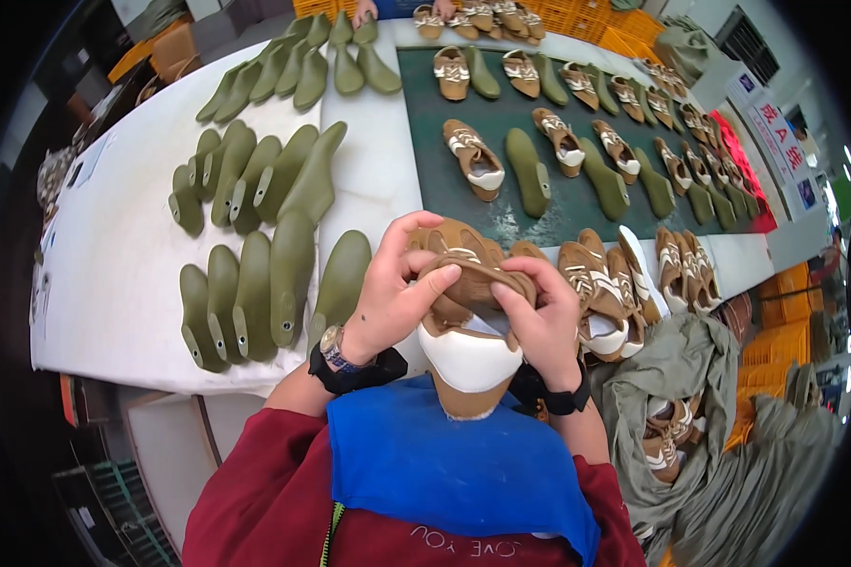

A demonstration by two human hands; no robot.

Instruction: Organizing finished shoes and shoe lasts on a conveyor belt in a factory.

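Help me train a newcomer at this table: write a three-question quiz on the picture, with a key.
1. True or false: the left hand and the right hand hold the same brown shoe.
2. What colour are the foot shapes? A) red B) green C) white
3. Fill in: the watch is worn nearest the ____ hand.

Key: 1 true; 2 B; 3 left.
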